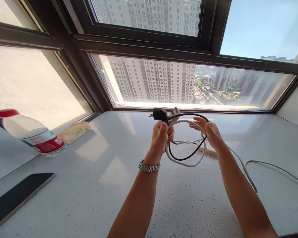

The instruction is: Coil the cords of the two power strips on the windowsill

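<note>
At the centre of the frame we hold a bundle of cords above the pale speckled stone table (94, 198). Our left hand (161, 137), with a silver metal watch (149, 166) on its wrist, has its fingers (169, 132) curled tight around the gathered loops of a thick white power cable (186, 163) and a thinner black power cable (188, 156). A black plastic plug (160, 114) sticks out just above this fist, and a pale grey plug (175, 114) sits right beside it. Our right hand (210, 132) is at the other side of the loops, its fingers (197, 123) loosely spread and lightly bent, touching the cords where they arch over the top. The white cable runs on from under this hand, down across the table toward the right edge of the frame.

At the left of the frame a clear plastic bottle with a red cap and red label (31, 132) stands on the table; we cannot tell how much liquid is in it. Just right of it lies a flat yellowish packet (74, 131). At lower left lies a flat black slab (17, 195). Behind everything, a dark-framed window (149, 46) fills the upper frame.
</note>
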`<state>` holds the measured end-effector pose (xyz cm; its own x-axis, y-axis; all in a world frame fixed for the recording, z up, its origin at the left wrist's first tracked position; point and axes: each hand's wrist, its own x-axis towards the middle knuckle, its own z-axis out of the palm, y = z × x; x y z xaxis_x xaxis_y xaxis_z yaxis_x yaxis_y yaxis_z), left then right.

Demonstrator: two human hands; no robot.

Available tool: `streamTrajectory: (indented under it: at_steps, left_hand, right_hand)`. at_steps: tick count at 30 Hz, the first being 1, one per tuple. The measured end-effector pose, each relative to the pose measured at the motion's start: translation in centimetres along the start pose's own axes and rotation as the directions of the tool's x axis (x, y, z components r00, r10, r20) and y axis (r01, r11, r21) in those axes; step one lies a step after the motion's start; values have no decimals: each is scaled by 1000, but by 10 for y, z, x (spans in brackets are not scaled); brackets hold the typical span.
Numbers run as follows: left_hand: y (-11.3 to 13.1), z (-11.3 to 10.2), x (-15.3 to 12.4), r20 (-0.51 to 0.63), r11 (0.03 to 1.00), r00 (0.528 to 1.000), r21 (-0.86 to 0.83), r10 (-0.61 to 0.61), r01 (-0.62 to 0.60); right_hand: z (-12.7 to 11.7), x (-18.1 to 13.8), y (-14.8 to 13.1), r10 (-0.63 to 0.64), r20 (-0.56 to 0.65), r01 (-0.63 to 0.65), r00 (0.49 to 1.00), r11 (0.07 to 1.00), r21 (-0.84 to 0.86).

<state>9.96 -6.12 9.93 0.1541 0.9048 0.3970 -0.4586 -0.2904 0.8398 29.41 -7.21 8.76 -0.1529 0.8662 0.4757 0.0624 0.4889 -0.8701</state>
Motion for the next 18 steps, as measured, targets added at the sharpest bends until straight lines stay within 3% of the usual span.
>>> streamTrajectory:
  at_steps: [4,7,10,13,16,18]
  left_hand:
    - [1,0,2,-37,997,997,-35,-69,68]
    - [2,0,3,-81,996,994,-54,-79,75]
    - [2,-1,4,-118,995,989,-57,-93,87]
    - [3,-4,4,-100,982,977,-47,-190,186]
    - [5,-7,1,74,942,939,11,-336,336]
    - [7,-7,-1,221,907,880,90,-421,412]
  right_hand:
    - [-1,-2,-2,206,112,-216,972,972,91]
    - [-6,-4,-6,272,161,-288,949,953,92]
    - [-12,-7,-12,213,153,-230,965,968,98]
    - [-14,-10,-20,96,53,-101,994,989,104]
    - [-12,-12,-26,-9,-78,16,997,996,85]
    - [-10,-12,-28,-54,-164,66,985,995,70]
